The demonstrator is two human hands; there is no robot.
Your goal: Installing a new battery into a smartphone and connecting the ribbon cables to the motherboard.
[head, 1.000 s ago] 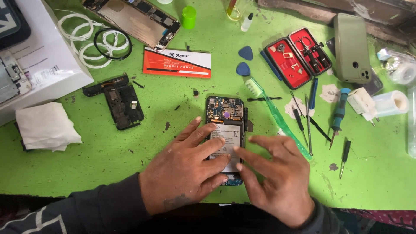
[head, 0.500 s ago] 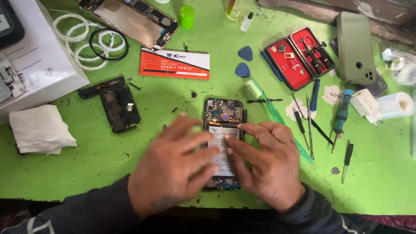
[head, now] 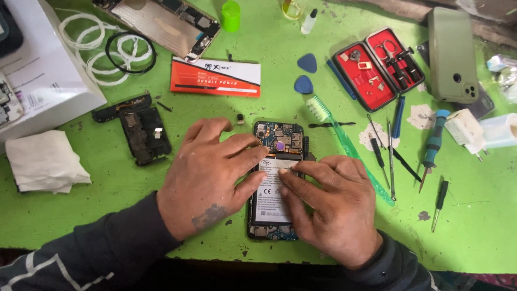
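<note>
An opened phone (head: 280,137) lies back-up on the green table, its circuit board bare at the top and a white-labelled battery (head: 271,199) in the middle. My left hand (head: 207,178) rests flat over the phone's left side, fingers reaching onto the upper edge of the battery. My right hand (head: 334,207) covers the right side, its fingertips pressing on the battery's top edge close to the left fingers. Neither hand grips anything.
A black inner frame piece (head: 137,129) lies left of the phone, a folded white tissue (head: 46,161) further left, an orange-and-white battery box (head: 215,76) behind. A green toothbrush (head: 350,148), screwdrivers (head: 431,148), blue picks (head: 304,84), a red tool case (head: 377,67) and a green-cased phone (head: 452,54) lie to the right.
Both hands have slid up along the phone, from the battery's middle to its top edge. The view has shifted slightly; the phone stays in place.
</note>
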